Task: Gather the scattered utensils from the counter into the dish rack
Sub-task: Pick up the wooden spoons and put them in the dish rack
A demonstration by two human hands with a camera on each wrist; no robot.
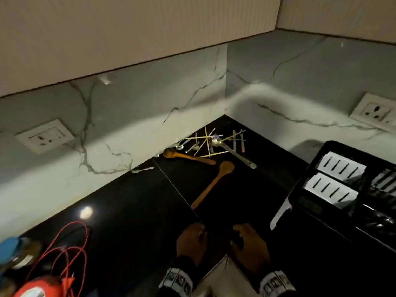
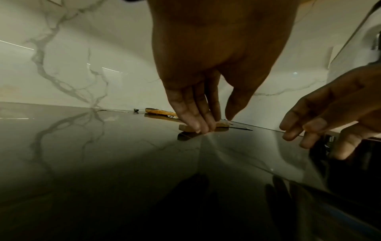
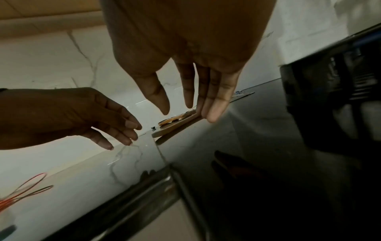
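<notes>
Both hands hover empty over the black surface [image 1: 132,211], left hand [image 1: 191,241] and right hand [image 1: 249,247] with fingers loosely extended. Beyond the fingers lie 2 wooden spoons [image 1: 212,185] and scattered utensils [image 1: 214,144]; the dish rack [image 1: 317,159] sits to their right.

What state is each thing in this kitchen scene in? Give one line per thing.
Left hand: open, holds nothing.
Right hand: open, holds nothing.
Nearer wooden spoon: flat on counter.
Farther wooden spoon: flat on counter.
Utensil pile: crisscrossed in the corner.
Dish rack: upright on counter.
</notes>
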